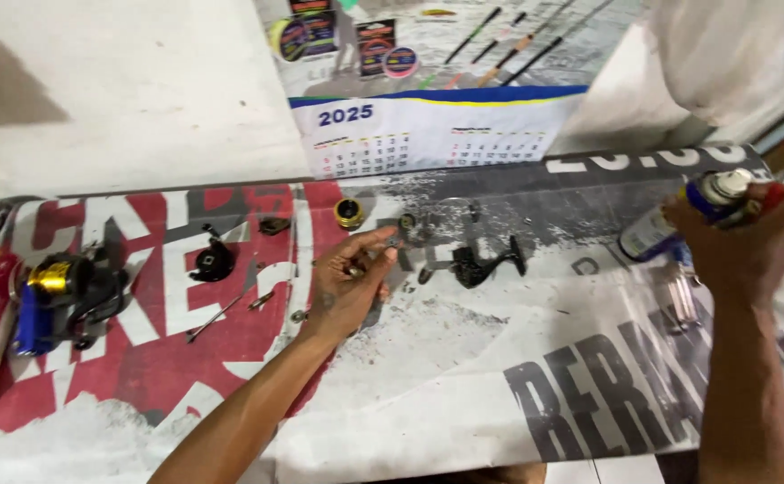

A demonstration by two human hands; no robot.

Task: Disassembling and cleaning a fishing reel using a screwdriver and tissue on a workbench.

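Blue spray can (pixel 679 215) sits clamped in our right hand (pixel 740 235) fingers; our left hand (pixel 349 285) fingers pinch a small metal part (pixel 393 240) above the table (pixel 464 394).

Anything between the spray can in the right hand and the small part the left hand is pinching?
Nothing visible. The spray can in the right hand and the small part in the left hand are separated only by open banner, with a black handle lying flat below.

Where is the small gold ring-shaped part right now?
In the head view, the gold ring part lies at the back of the printed banner, just below the wall calendar and up-left of the left hand.
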